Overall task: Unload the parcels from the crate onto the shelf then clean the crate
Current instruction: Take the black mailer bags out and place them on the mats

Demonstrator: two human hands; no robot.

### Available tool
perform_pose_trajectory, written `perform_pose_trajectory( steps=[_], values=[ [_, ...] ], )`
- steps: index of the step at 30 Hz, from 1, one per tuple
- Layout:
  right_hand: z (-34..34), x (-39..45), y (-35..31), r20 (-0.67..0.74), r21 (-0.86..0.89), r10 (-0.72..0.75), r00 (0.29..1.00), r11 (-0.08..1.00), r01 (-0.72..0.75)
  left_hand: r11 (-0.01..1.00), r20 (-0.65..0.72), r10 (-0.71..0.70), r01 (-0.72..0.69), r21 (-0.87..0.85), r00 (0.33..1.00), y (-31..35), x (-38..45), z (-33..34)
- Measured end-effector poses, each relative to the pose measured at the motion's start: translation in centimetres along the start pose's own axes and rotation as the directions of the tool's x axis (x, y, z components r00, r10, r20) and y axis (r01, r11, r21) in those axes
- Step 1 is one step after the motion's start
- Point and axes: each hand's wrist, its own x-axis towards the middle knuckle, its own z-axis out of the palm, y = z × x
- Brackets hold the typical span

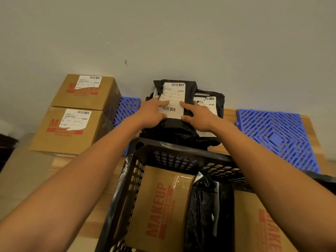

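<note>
Head view: both hands, left hand (pixel 149 113) and right hand (pixel 198 118), press flat, fingers straight, on a black mailer (pixel 174 99) stacked at the shelf's back edge beyond the crate (pixel 181 157). It looks soft, light and slippery; best held by its two sides.

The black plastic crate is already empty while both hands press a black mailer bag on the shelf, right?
Not empty. The head view shows the black plastic crate holding a brown cardboard box and a black bag. Both hands, left and right, do press the black mailer bag.
</note>
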Motion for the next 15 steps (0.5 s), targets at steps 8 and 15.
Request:
perform_pose_trajectory(
  steps=[8,15],
  values=[
    [-0.4,-1.2,-1.0,-0.064,0.034,0.036,0.997,0.999,-0.034,0.985,0.003,0.004,-0.005,0.172,1.000,0.1,-1.1,-0.7],
    [-1.8,-6.1,-1.8,-0.254,0.171,-0.009,0.967,0.984,0.055,0.981,-0.142,0.110,-0.085,0.174,0.984,2.5,-5.2,-2.5]
  ],
)
